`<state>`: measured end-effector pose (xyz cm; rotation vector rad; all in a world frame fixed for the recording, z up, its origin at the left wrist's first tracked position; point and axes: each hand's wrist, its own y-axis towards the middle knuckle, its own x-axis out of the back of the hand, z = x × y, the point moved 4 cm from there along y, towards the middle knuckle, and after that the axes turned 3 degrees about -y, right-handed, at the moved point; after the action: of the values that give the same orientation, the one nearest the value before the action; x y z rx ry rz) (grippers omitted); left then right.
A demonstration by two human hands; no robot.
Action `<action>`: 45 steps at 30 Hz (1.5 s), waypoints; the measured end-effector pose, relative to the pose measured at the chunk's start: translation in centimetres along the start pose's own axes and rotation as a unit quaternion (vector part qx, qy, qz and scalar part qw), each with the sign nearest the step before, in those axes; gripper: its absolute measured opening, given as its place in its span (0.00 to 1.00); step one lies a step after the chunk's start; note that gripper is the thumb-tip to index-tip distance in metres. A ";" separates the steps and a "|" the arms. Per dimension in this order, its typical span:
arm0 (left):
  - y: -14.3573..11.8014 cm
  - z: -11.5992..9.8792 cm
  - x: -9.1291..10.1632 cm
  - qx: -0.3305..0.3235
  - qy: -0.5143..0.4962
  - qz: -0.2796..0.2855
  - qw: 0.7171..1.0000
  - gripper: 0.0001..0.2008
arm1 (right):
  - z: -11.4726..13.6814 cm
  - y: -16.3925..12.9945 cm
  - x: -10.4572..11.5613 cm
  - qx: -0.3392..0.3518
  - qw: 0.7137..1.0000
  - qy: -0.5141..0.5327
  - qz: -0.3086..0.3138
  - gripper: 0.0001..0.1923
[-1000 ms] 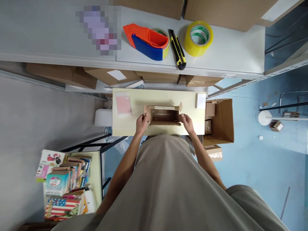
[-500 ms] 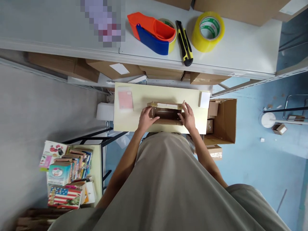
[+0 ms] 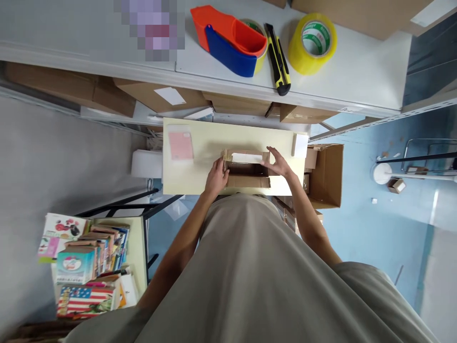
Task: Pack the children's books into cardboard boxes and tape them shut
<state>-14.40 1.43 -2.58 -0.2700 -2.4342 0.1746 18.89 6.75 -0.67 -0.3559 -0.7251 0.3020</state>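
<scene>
A small cardboard box lies with its top open on the pale yellow table, close against my body. A white label is on its far flap, and the inside is dark. My left hand is closed around the left end, its fingertips at the rim. At the right end, my right hand grips the far corner, with thumb on the near side of the flap and forefinger behind it. A pink pad lies left of the box, and a white stack of paper to the right.
Above the table, a grey shelf bears a red-and-blue tape dispenser, a yellow-black box cutter and a tape roll. A large open carton stands right of the table. Books fill a side table at left.
My right hand has shifted from the box's right end toward its far corner, its thumb now nearer the label. My left thumb has drawn back to the left. The view has shifted slightly.
</scene>
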 end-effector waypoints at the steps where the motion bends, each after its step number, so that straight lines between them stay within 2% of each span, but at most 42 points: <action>1: 0.0 0.0 0.0 -0.004 -0.001 0.002 1.000 0.32 | 0.4 -0.4 0.2 0.014 1.000 -0.026 0.002 0.63; 2: 0.0 0.1 0.0 -0.008 -0.003 0.004 1.000 0.32 | 0.8 -0.8 0.4 0.026 0.999 -0.047 -0.001 0.61; 4: 0.0 0.2 0.0 -0.014 -0.007 0.009 1.000 0.33 | 1.6 -1.2 0.8 0.037 0.997 -0.064 -0.022 0.52; 6: 0.0 0.4 -0.1 -0.015 -0.012 0.014 1.000 0.34 | 2.1 -0.7 1.0 0.020 0.997 -0.058 -0.049 0.43; 10: 0.1 0.3 -0.5 -0.018 -0.027 0.029 0.999 0.35 | 2.5 2.0 1.2 -0.098 0.990 -0.069 -0.075 0.40; 13: 0.5 0.7 0.2 -0.022 -0.052 0.040 0.998 0.30 | 2.9 3.4 1.4 -0.174 0.974 -0.114 -0.086 0.34; 15: 1.5 2.0 2.0 -0.006 -0.053 0.023 0.998 0.24 | 3.5 3.4 1.7 -0.184 0.967 -0.135 -0.114 0.29; 17: 3.1 4.6 4.8 0.037 -0.023 -0.023 0.999 0.20 | 4.4 2.4 2.1 -0.174 0.960 -0.152 -0.157 0.27; 19: 5.0 7.8 8.0 0.102 0.032 -0.071 0.992 0.21 | 5.7 0.9 2.3 -0.163 0.951 -0.168 -0.201 0.25; 21: 6.9 10.7 10.5 0.164 0.080 -0.079 0.980 0.23 | 7.1 -1.1 2.3 -0.151 0.941 -0.178 -0.245 0.22; 23: 8.4 12.6 11.6 0.202 0.107 -0.057 0.972 0.27 | 8.8 -3.3 2.0 -0.133 0.934 -0.176 -0.281 0.20; 26: 9.5 13.5 11.4 0.220 0.111 -0.040 0.968 0.38 | 10.9 -6.4 1.3 -0.109 0.933 -0.159 -0.305 0.20; 28: 9.8 13.3 10.9 0.222 0.110 -0.044 0.968 0.45 | 11.9 -8.2 0.7 -0.103 0.935 -0.145 -0.307 0.22; 30: 10.1 13.0 10.5 0.220 0.114 -0.039 0.968 0.47 | 12.6 -9.7 0.0 -0.101 0.940 -0.130 -0.298 0.23; 33: 11.0 12.6 10.3 0.217 0.117 -0.021 0.969 0.44 | 12.9 -11.1 -1.4 -0.099 0.953 -0.110 -0.265 0.22; 37: 11.5 12.2 11.0 0.220 0.119 -0.003 0.968 0.38 | 12.8 -11.5 -3.1 -0.098 0.964 -0.098 -0.226 0.22; 40: 10.8 12.5 12.8 0.245 0.114 -0.021 0.963 0.30 | 12.7 -10.8 -3.6 -0.075 0.973 -0.076 -0.205 0.24; 43: 9.2 12.9 15.8 0.277 0.098 -0.091 0.951 0.22 | 13.1 -9.5 -3.5 -0.030 0.981 -0.037 -0.187 0.27; 45: 7.6 12.4 17.8 0.273 0.076 -0.137 0.949 0.17 | 13.9 -8.5 -3.3 0.007 0.985 -0.005 -0.174 0.29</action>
<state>-34.59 12.36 -2.62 0.2914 -2.1384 0.6603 8.17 0.73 10.60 -0.2098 -0.7795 -0.0216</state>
